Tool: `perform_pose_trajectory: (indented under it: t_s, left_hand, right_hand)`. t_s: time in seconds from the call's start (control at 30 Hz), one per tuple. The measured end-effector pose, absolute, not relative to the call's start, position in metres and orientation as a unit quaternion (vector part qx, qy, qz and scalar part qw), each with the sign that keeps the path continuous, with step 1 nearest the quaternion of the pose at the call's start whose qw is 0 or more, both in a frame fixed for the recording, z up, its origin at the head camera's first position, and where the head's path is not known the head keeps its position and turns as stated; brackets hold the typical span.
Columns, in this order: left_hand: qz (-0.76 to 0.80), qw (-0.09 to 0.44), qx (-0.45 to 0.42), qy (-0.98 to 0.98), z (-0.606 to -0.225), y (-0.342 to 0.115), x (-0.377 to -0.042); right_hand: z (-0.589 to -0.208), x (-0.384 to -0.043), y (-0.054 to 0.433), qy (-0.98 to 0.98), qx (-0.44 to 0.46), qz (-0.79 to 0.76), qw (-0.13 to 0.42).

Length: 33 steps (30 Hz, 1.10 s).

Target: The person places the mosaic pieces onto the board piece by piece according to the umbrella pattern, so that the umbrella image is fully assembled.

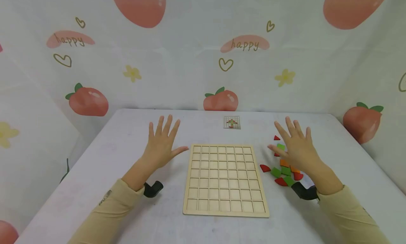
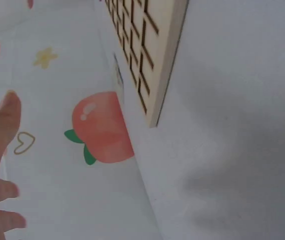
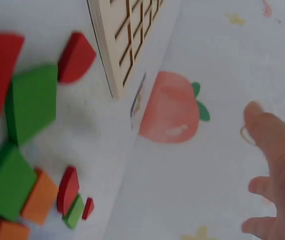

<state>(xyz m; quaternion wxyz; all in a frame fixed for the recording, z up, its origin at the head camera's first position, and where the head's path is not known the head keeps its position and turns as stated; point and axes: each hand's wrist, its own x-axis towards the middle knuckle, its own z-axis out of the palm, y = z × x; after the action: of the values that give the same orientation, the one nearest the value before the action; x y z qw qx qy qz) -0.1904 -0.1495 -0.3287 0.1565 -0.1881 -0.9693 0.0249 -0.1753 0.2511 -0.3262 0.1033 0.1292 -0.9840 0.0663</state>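
A light wooden board with a grid of square recesses lies in the middle of the white table. Left of it, my left hand is raised with its fingers spread and holds nothing. My right hand hovers on the other side, fingers spread too, above a loose group of coloured pieces. Among them are green squares, orange squares and red quarter-round pieces. That hand hides part of the group in the head view. In the right wrist view a green piece lies near the board.
A small printed card with a gridded picture lies behind the board. Behind the table hangs a white cloth printed with peaches. Black wrist straps show below both hands.
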Motion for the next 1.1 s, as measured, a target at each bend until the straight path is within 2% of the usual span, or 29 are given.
perform_pose_trajectory:
  t_s: [0.1,0.33,0.47,0.7,0.93,1.1]
  left_hand:
    - [-0.006,0.116,-0.200,-0.973,-0.325,-0.153,-0.192]
    - [-0.137,-0.057,-0.237,-0.960,-0.327,-0.157,-0.195]
    - [-0.159,-0.121,-0.247,-0.948,-0.338,-0.155,-0.193]
    - [-0.168,-0.161,-0.277,-0.932,-0.353,-0.149,-0.187]
    - [-0.178,-0.157,-0.330,-0.914,-0.361,-0.145,-0.180]
    - [-0.179,-0.173,-0.329,-0.911,-0.362,-0.144,-0.177]
  right_hand:
    - [-0.322,-0.184,0.263,-0.984,0.126,0.091,0.089]
    - [-0.326,-0.213,0.283,-0.981,0.117,0.152,0.001]
    - [-0.334,-0.229,0.290,-0.975,0.120,0.181,-0.036]
    - [-0.345,-0.249,0.295,-0.971,0.098,0.204,-0.080]
    - [-0.352,-0.259,0.297,-0.970,0.090,0.209,-0.086]
    - [-0.354,-0.262,0.295,-0.970,0.079,0.207,-0.095]
